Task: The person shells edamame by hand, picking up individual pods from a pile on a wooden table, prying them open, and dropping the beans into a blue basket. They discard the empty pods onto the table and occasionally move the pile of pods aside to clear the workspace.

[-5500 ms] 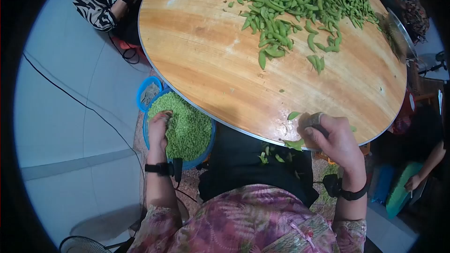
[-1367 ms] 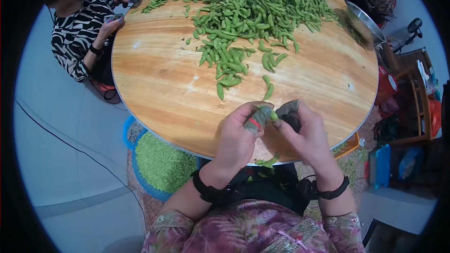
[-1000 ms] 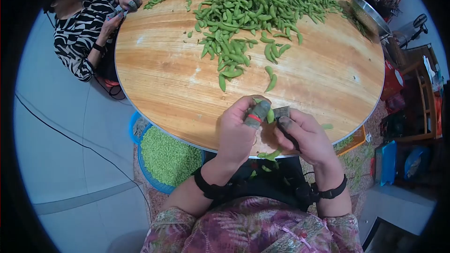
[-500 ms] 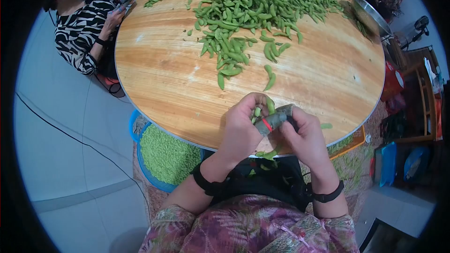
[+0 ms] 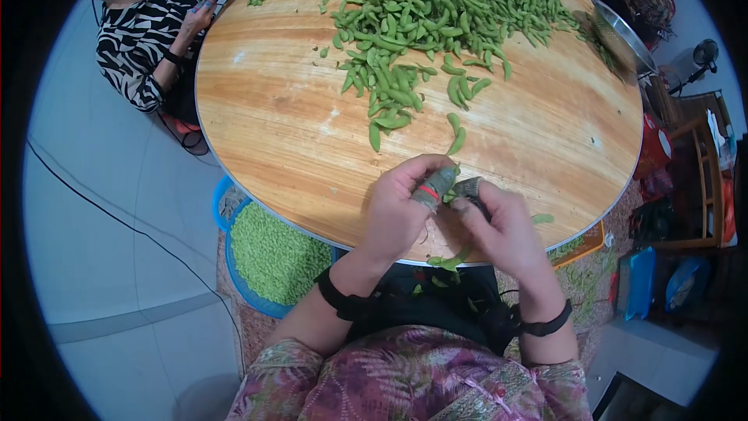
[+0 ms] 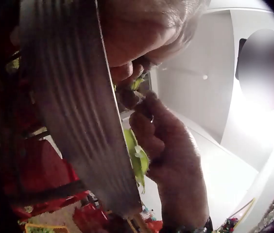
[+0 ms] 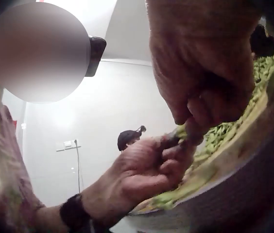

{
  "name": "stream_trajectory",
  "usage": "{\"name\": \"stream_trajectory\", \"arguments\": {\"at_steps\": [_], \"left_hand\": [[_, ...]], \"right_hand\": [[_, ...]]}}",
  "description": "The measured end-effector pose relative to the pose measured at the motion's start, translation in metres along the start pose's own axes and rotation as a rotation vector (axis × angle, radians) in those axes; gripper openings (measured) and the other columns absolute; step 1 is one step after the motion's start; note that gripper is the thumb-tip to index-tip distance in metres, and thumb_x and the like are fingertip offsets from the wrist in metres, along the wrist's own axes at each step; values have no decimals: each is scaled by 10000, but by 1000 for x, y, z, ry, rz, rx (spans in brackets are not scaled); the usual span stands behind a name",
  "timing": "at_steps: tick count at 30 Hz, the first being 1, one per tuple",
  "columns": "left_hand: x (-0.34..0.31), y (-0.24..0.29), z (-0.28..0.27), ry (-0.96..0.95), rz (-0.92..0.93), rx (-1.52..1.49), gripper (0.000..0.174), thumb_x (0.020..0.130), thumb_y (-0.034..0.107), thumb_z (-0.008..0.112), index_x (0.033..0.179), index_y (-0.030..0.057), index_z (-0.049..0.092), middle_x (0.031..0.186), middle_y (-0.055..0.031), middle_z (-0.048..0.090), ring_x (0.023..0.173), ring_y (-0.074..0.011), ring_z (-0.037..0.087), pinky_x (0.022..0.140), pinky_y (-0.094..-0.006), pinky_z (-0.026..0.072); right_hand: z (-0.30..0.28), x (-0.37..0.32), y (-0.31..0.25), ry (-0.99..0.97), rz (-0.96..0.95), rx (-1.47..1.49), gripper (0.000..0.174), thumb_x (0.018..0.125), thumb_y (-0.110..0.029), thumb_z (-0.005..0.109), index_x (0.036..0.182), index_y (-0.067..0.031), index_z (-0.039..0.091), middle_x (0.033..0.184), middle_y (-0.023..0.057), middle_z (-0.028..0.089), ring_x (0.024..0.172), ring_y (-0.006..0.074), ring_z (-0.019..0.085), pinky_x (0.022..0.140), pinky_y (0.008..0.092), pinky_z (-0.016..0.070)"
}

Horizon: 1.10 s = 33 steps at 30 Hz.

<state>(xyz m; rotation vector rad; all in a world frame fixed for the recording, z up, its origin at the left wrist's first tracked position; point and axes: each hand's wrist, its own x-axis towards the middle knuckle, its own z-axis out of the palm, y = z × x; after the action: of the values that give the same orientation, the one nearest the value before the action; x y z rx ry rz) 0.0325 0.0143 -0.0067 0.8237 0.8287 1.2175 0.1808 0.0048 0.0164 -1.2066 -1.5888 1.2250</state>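
Over the near edge of the round wooden table, my two hands meet at a green edamame pod. My left hand grips it, its thumb in a grey-green cover with a red band. My right hand pinches at the pod from the other side, with a ribbed grey cover on a finger. The fingers hide most of the pod; in the right wrist view a bit of green pod shows between them. Several pods lie at the table edge below.
A large heap of edamame pods covers the far side. Below left stands a blue tub of shelled beans. A metal basin leans at the right edge. Another person sits at the far left; an orange crate is below right.
My left hand has come up from the bean tub to meet my right hand. In the last half second, its covered thumb has drawn back from across the right fingers, and the pod has turned.
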Motion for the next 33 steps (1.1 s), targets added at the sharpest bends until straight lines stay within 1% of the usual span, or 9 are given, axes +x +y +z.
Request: {"name": "stream_trajectory", "arguments": {"at_steps": [4, 6, 9, 14, 17, 18, 20, 26, 33], "left_hand": [[1, 0, -16, -43, 57, -7, 158, 803, -16, 521, 947, 11, 581, 799, -4, 534, 604, -35, 420, 490, -167, 288], [0, -1, -16, -47, 46, -4, 157, 775, -33, 506, 911, 11, 571, 808, -18, 541, 645, -60, 474, 521, -179, 345], [-9, 4, -5, -43, 57, 297, 154, 776, -16, 505, 914, 15, 567, 814, -23, 556, 730, -91, 541, 604, -194, 419], [-20, 33, -4, -556, 69, 619, 196, 775, -56, 462, 924, 4, 575, 821, -64, 601, 798, -136, 578, 711, -239, 451], [-8, 39, -29, -157, 177, 877, 246, 753, -86, 444, 933, -3, 590, 827, -77, 606, 771, -151, 569, 708, -259, 451], [-4, 37, -38, 60, 171, 962, 263, 743, -90, 445, 941, -2, 593, 822, -80, 604, 763, -151, 566, 704, -261, 451], [-4, 29, -44, -62, 184, 1084, 240, 787, -62, 475, 987, 5, 590, 792, -45, 596, 752, -120, 554, 686, -240, 445], [-10, 13, -2, -46, -171, -216, 163, 845, 65, 565, 1000, 11, 567, 881, -11, 576, 639, -35, 458, 531, -159, 332], [-3, 12, -5, 46, -108, -278, 105, 831, 23, 555, 936, 16, 561, 877, -47, 603, 623, -38, 467, 500, -160, 321]], "right_hand": [[-26, 28, -8, 13, -144, -294, 170, 867, -147, 538, 924, 4, 593, 583, 53, 497, 540, 97, 445, 513, 256, 393], [-34, 37, -30, -109, 189, -259, 210, 869, -125, 525, 1022, 13, 565, 680, 39, 589, 627, 95, 536, 585, 255, 441], [-34, 57, -8, -86, -38, -478, 210, 827, -99, 548, 1016, -10, 565, 652, 86, 587, 561, 173, 553, 527, 327, 426], [-34, 69, -8, -121, -200, -847, 159, 771, -82, 561, 915, -16, 555, 704, 206, 576, 627, 359, 572, 567, 405, 444], [-36, 55, -14, -277, -123, -942, 134, 753, -89, 563, 852, -5, 528, 758, 250, 559, 715, 415, 533, 600, 433, 441], [-37, 50, -12, -265, -148, -962, 151, 761, -91, 571, 873, 3, 533, 734, 228, 571, 689, 367, 562, 595, 402, 447], [-39, 44, -8, -250, -178, -981, 168, 769, -92, 579, 894, 12, 538, 711, 205, 582, 664, 320, 592, 591, 370, 453], [-26, 22, -6, -116, 80, -16, 205, 835, -193, 617, 890, 1, 581, 697, -24, 558, 650, 47, 478, 586, 228, 420], [-12, 13, -26, -208, 377, 351, 183, 912, -183, 486, 852, -18, 537, 624, -24, 499, 549, 35, 423, 492, 191, 340]]}}
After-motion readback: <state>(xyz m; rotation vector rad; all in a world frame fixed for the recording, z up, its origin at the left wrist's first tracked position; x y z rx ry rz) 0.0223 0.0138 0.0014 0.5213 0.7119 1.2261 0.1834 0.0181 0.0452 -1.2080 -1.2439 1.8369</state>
